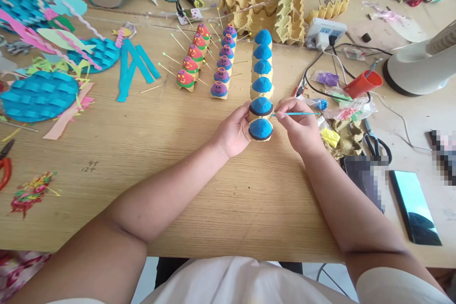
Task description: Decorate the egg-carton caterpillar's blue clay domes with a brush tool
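Observation:
A strip of egg-carton cups [261,85] with blue clay tops runs away from me at the centre. Dark bands ring the two nearest cups. My left hand [235,130] is wrapped round the near left side of this strip. In my right hand [297,126], a thin blue stick [301,114] is pinched between the fingers, its tip at the strip's right side near the second cup. To the left stand a purple-topped strip [221,75] and a red-and-green strip [189,64], both with smiling faces and ball-ended sticks poking out.
Woven blue discs [39,96] and blue paper strips [130,69] lie left. Egg trays [263,9] and a power strip [326,31] stand behind. At right are a red cup [363,84], clay bags, scissors [375,145], a phone [415,206] and a white appliance [420,64]. Orange-handled pliers [4,166] lie far left.

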The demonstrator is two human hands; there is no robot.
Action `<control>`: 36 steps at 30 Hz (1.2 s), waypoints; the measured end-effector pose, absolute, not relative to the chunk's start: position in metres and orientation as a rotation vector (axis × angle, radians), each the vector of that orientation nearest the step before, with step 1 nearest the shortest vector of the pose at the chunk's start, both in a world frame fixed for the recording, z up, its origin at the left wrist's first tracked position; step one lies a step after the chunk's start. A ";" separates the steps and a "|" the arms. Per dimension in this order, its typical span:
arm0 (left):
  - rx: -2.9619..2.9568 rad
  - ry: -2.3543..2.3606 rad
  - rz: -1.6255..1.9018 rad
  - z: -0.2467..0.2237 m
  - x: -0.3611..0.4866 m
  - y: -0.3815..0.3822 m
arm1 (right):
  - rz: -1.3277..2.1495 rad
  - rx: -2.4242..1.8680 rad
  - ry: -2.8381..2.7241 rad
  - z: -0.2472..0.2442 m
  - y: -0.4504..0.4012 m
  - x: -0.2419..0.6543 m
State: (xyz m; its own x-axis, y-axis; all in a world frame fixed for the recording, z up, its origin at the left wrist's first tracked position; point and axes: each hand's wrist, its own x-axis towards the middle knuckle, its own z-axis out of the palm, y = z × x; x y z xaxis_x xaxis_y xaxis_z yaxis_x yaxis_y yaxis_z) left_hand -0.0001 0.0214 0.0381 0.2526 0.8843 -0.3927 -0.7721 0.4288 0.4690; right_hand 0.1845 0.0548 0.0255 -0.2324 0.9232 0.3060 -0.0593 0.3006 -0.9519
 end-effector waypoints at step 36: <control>0.224 0.544 1.134 0.036 -0.004 0.022 | 0.804 -0.809 -1.815 0.035 0.047 0.185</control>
